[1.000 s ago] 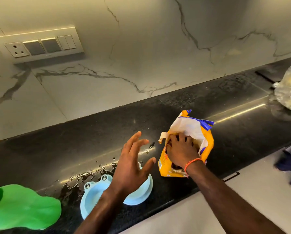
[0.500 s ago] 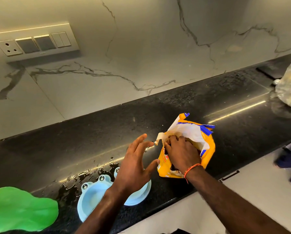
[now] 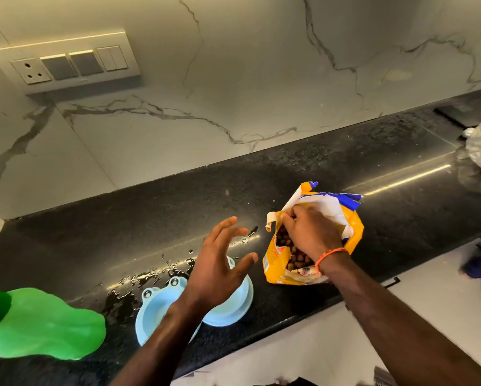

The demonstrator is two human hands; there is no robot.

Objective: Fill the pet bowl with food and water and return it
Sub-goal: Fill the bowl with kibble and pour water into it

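Your right hand (image 3: 311,232) reaches into the torn yellow pet food bag (image 3: 353,229) on the black stone counter (image 3: 150,218), fingers curled among the brown kibble (image 3: 285,240). Your left hand (image 3: 219,263) hovers with fingers spread, holding nothing, above the light blue double pet bowl (image 3: 155,310)

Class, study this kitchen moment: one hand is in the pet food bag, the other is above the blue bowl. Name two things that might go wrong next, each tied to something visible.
1. The right hand is in the torn-open yellow food bag; lifting out kibble may scatter pieces on the black counter before they reach the blue bowl.
2. Spilled water lies beside the bowl; dropped kibble could get wet, and the bowl might slide.
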